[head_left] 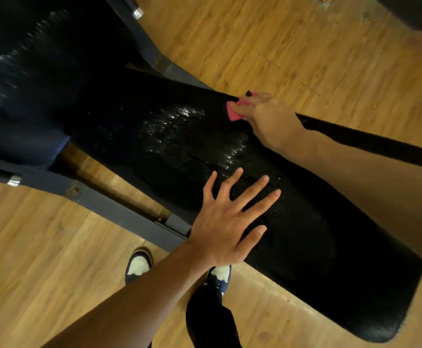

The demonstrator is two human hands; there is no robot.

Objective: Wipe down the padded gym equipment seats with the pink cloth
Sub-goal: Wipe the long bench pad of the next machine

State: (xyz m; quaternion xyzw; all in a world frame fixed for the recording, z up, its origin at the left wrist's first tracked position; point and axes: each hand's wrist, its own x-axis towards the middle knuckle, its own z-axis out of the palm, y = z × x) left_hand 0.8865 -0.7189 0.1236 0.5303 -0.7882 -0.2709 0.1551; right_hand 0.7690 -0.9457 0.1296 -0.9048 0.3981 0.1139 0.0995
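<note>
From the head camera, a black padded bench seat runs from the far left to the near right over a wood-plank floor. The left hand lies flat on the near edge of the pad, fingers spread and straight. The right hand reaches to the pad's far edge and grips the bunched pink cloth against it, fingers curled over the cloth. Wet shine streaks the pad between the hands. A dark metal frame runs under the bench at left.

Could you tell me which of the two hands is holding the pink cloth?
The right hand pinches the pink cloth at the pad's far edge; the left hand lies flat, empty.
</note>
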